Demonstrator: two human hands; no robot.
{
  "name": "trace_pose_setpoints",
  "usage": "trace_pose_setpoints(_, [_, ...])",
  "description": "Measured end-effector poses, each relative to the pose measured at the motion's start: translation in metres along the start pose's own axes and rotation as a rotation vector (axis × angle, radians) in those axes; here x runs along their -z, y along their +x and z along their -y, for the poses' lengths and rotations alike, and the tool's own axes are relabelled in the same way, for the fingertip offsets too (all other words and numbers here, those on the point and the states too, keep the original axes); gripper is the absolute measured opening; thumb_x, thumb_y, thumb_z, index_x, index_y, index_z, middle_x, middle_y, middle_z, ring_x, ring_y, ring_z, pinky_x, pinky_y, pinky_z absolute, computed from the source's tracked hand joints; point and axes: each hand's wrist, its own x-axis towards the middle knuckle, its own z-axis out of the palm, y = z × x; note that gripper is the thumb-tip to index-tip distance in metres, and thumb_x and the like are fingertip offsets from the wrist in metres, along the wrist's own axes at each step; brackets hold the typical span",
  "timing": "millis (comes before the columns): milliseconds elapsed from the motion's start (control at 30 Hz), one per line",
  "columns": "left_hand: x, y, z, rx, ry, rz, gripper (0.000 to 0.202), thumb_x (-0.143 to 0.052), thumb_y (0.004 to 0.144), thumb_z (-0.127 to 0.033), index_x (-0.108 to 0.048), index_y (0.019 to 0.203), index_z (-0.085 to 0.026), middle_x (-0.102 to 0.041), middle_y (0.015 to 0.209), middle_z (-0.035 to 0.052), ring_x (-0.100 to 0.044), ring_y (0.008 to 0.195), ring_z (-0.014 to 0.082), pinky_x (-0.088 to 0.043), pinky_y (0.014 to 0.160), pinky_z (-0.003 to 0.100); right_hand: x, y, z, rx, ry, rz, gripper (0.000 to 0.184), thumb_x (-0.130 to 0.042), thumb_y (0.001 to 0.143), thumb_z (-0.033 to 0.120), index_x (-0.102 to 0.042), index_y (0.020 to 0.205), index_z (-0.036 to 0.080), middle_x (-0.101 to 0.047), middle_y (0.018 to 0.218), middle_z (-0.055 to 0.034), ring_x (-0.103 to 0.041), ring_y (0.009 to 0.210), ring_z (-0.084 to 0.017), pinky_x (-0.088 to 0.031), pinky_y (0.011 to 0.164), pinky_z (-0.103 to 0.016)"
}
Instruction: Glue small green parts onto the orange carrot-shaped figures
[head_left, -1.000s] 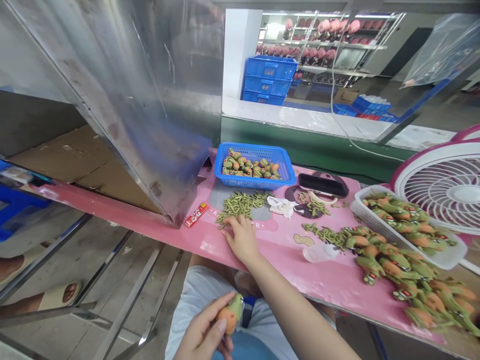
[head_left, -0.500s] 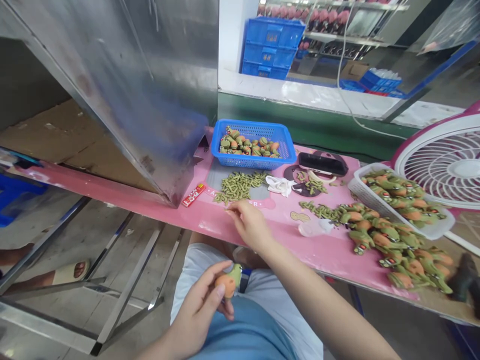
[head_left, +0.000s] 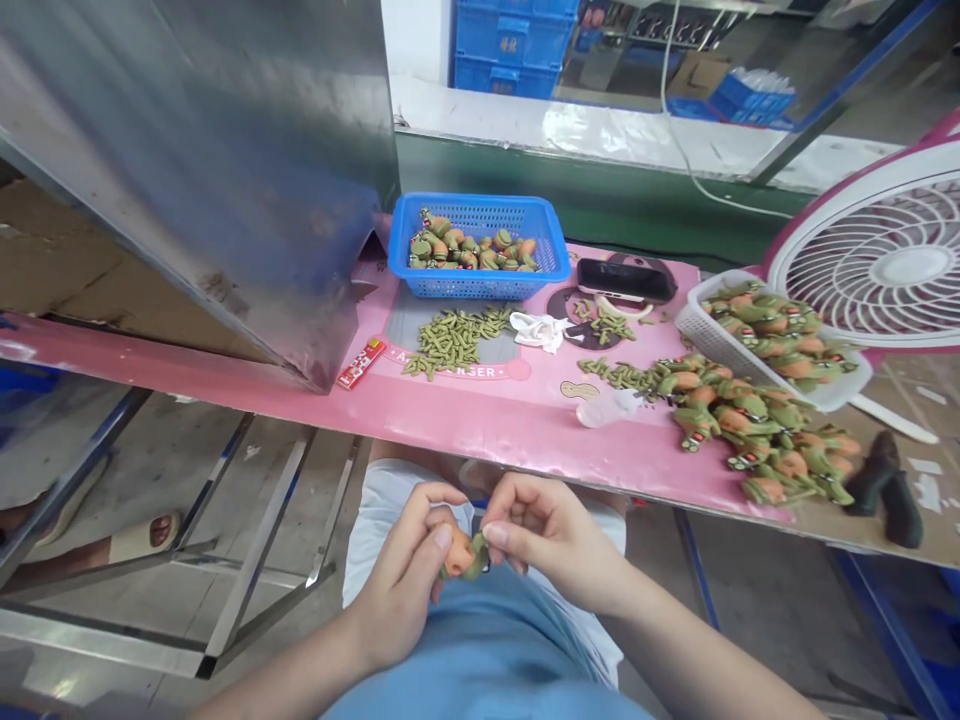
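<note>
My left hand (head_left: 409, 570) is closed around a small orange and green toy figure (head_left: 459, 552), held low over my lap. Against the figure's green end, the thumb and forefinger of my right hand (head_left: 547, 535) are pinched together. What sits between those fingertips is too small and covered to make out. On the pink table in front lies a heap of small green pieces (head_left: 450, 340). Behind it stands a blue basket (head_left: 480, 288) with many similar figures inside.
More figures (head_left: 757, 425) are piled at the table's right, beside a white basket (head_left: 701, 330) of them. A phone (head_left: 626, 280), a white cloth (head_left: 538, 330), a red packet (head_left: 362, 363) and a fan (head_left: 900, 265) are around. A metal cabinet (head_left: 300, 200) rises at left.
My right hand has come back from the front of the green heap to the figure in my left hand. The left hand keeps its hold, and the figure has turned. The view has tilted down.
</note>
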Motion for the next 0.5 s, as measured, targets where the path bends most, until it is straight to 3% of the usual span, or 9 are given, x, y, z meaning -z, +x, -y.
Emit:
trace_pose_setpoints(333, [-0.006, 0.004, 0.0, 0.037, 0.016, -0.012, 0.026, -0.037, 0.086, -0.041, -0.038, 0.098, -0.018, -0.046, 0.058, -0.004, -0.039, 0.052, 0.012, -0.027, 0.042, 0.021, 0.002, -0.001, -0.002, -0.034, -0.02, -0.022, 0.037, -0.07, 0.068, 0.045, -0.05, 0.064, 0.013, -0.053, 0.052, 0.0017, -0.041, 0.042, -0.005, -0.032, 0.042, -0.017])
trace_pose_setpoints(500, [-0.011, 0.01, -0.002, 0.152, 0.007, -0.063, 0.028, -0.038, 0.081, -0.043, -0.035, 0.095, -0.019, -0.046, 0.055, -0.0057, -0.036, 0.047, 0.0109, -0.024, 0.039, 0.02, 0.0, -0.002, -0.004, -0.054, -0.095, -0.087, 0.04, -0.069, 0.066, 0.049, -0.05, 0.063, 0.014, -0.054, 0.055, 0.0, -0.043, 0.045, -0.007, -0.034, 0.044, -0.019])
